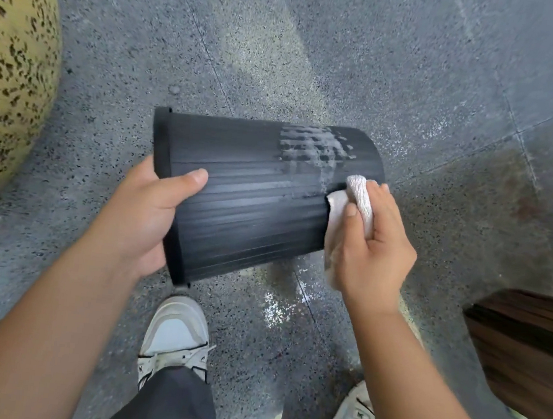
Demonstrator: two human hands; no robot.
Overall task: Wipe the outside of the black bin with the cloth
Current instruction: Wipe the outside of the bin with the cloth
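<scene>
I see the black bin [252, 199] held sideways above the floor [319, 59]. My left hand [150, 215] grips its rim, thumb over the ribbed wall. My right hand [374, 248] has its fingers [381, 195] closed around the cloth [355, 197], pressed against the bin's base end, just below a foamy patch [313, 144].

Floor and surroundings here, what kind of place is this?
Probably an outdoor or semi-outdoor paved spot: speckled grey floor with tile seams and wet patches, a large spotted yellowish planter-like pot, and dark wooden furniture at one side.
</scene>
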